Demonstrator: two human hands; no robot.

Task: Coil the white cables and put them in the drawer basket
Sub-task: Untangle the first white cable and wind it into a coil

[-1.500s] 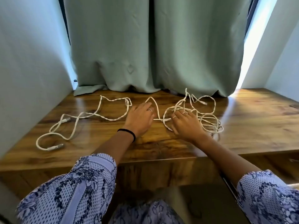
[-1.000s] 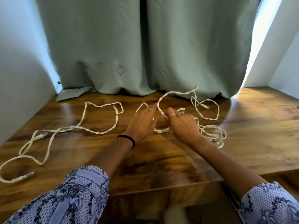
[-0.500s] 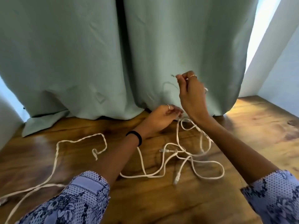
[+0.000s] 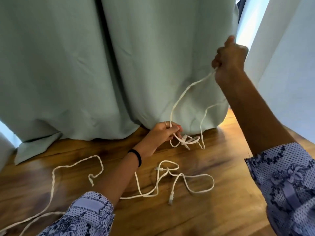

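White cables lie tangled on the wooden tabletop [image 4: 221, 210]. My right hand [image 4: 229, 59] is raised high at the right and grips one white cable [image 4: 183, 94], which hangs down from it in a long strand. My left hand [image 4: 163, 133] sits low near the curtain's hem and pinches that same cable where it loops into a small knot [image 4: 187, 141]. A second white cable [image 4: 185, 181] lies in loose loops in front of my left forearm, its plug end pointing toward me. A twisted cable [image 4: 75, 165] trails off to the lower left. No drawer basket is in view.
A pale green curtain [image 4: 105, 65] hangs across the back and rests on the tabletop. White walls [image 4: 289, 74] close in at the right and far left. My patterned sleeves fill the lower corners.
My right hand has risen further up and to the right, pulling the cable taut out of the tangle. My left hand keeps hold near the knot. The view has shifted closer to the curtain.
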